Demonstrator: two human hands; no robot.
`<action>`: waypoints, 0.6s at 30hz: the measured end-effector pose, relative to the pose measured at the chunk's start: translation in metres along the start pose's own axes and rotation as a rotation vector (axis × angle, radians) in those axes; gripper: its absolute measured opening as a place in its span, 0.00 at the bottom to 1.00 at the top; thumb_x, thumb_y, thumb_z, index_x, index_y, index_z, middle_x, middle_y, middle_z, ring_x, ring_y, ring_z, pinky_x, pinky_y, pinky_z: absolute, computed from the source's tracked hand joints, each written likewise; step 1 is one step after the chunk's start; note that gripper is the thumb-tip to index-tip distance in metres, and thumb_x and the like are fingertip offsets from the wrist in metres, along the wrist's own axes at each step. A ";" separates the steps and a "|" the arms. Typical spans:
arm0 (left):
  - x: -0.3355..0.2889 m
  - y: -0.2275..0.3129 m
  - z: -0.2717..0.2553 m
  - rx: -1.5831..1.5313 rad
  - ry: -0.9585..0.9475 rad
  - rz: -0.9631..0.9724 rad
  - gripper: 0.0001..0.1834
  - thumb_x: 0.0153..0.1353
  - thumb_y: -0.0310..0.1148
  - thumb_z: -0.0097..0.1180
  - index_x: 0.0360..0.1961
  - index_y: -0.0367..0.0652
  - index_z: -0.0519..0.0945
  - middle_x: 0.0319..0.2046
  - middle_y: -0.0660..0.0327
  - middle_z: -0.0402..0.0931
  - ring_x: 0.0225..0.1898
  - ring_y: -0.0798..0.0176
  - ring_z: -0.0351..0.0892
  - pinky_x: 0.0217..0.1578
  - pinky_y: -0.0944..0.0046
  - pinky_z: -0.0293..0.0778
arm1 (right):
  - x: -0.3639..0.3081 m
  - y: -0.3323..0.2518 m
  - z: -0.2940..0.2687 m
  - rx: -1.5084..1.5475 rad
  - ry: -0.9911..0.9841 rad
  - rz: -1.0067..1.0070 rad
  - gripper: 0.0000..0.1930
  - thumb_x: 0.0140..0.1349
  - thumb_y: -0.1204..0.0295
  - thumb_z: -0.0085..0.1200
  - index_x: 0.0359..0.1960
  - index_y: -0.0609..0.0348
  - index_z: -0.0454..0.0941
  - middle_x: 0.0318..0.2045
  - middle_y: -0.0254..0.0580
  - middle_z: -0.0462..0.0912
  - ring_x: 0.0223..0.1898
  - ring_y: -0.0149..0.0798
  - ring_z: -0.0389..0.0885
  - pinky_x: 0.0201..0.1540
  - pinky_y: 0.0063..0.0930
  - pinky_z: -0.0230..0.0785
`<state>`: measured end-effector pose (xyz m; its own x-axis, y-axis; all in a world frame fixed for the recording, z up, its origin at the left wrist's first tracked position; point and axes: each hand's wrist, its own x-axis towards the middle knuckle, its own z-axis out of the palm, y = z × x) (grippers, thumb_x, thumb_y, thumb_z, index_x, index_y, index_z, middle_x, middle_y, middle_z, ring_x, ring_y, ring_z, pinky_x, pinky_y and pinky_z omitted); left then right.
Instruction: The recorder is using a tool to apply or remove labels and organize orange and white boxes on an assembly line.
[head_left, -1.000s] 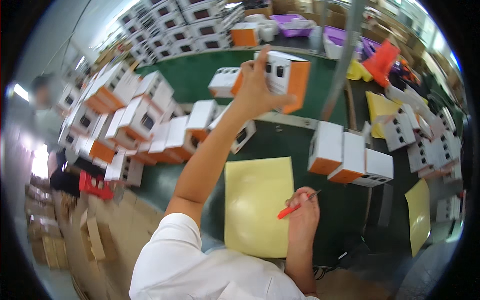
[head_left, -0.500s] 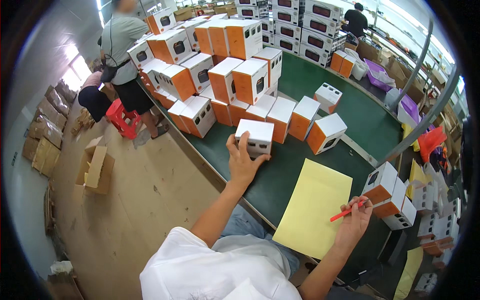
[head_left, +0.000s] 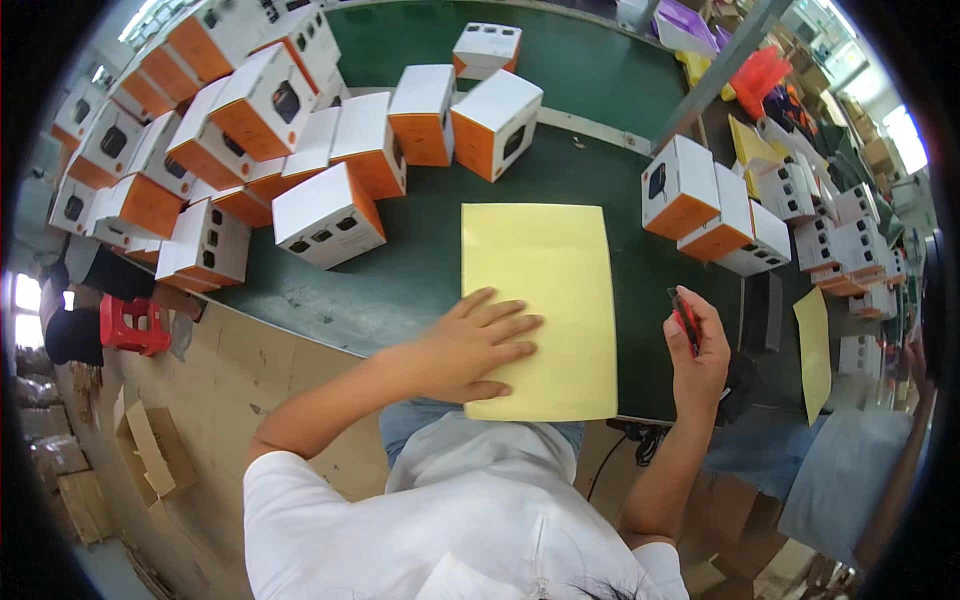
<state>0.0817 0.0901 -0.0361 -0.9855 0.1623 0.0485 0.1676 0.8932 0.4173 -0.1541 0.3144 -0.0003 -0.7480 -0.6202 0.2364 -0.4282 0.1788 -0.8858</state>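
Spread flat on a yellow paper sheet (head_left: 550, 300), my left hand (head_left: 480, 345) covers part of its left side with the fingers apart. The sheet lies on the green tabletop in front of me, reaching the near edge. To its right, above the table, my right hand (head_left: 700, 340) is closed around a red pen (head_left: 685, 318), tip pointing away from me. A white and orange box (head_left: 325, 220) lies beyond my left hand, to the left of the sheet. Two more such boxes, one box (head_left: 497, 120) and another box (head_left: 422, 112), stand past the sheet's far edge.
Stacked boxes (head_left: 250, 100) fill the table's far left. Another group of boxes (head_left: 700, 195) stands to the right, near a second yellow sheet (head_left: 812, 350). A red stool (head_left: 135, 328) and an open carton (head_left: 155, 450) are on the floor at left. Someone's sleeve (head_left: 840, 480) shows at right.
My left hand has let go of the box and moved onto the yellow sheet. The sheet now lies straighter before me. My view has turned right; the pen stays in my right hand.
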 end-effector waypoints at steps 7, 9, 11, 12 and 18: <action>0.050 -0.039 -0.029 -0.243 0.027 -0.048 0.32 0.56 0.51 0.70 0.59 0.48 0.80 0.71 0.51 0.66 0.75 0.45 0.59 0.75 0.40 0.53 | 0.007 0.002 0.011 -0.267 -0.116 -0.071 0.08 0.69 0.72 0.60 0.48 0.54 0.84 0.41 0.35 0.83 0.45 0.40 0.77 0.62 0.35 0.59; 0.074 -0.049 -0.020 -0.052 0.098 0.024 0.41 0.56 0.57 0.69 0.68 0.50 0.74 0.76 0.53 0.59 0.79 0.45 0.52 0.77 0.38 0.46 | 0.015 -0.004 0.015 -0.476 -0.208 -0.266 0.08 0.66 0.74 0.61 0.46 0.52 0.86 0.39 0.34 0.83 0.43 0.39 0.78 0.59 0.36 0.60; 0.085 -0.052 -0.004 -0.016 0.084 0.019 0.46 0.54 0.61 0.69 0.70 0.50 0.72 0.77 0.55 0.58 0.80 0.45 0.50 0.78 0.37 0.43 | 0.016 -0.010 0.018 -0.513 -0.244 -0.233 0.08 0.64 0.75 0.62 0.44 0.52 0.86 0.38 0.34 0.83 0.43 0.39 0.78 0.57 0.36 0.60; 0.087 -0.053 0.000 0.033 0.071 0.020 0.50 0.52 0.64 0.69 0.71 0.50 0.70 0.78 0.56 0.56 0.81 0.45 0.48 0.78 0.36 0.40 | 0.017 -0.010 0.019 -0.546 -0.269 -0.206 0.09 0.63 0.77 0.63 0.43 0.51 0.87 0.37 0.33 0.82 0.42 0.39 0.79 0.56 0.37 0.60; 0.087 -0.056 0.007 0.027 0.093 0.016 0.54 0.49 0.70 0.66 0.73 0.50 0.69 0.79 0.57 0.55 0.81 0.45 0.47 0.77 0.33 0.37 | 0.024 -0.008 0.032 -0.608 -0.330 -0.209 0.07 0.59 0.75 0.66 0.39 0.51 0.88 0.34 0.31 0.82 0.40 0.38 0.80 0.53 0.38 0.60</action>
<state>-0.0132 0.0569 -0.0613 -0.9805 0.1385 0.1397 0.1832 0.9019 0.3912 -0.1526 0.2735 -0.0007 -0.4687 -0.8690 0.1587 -0.8236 0.3649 -0.4341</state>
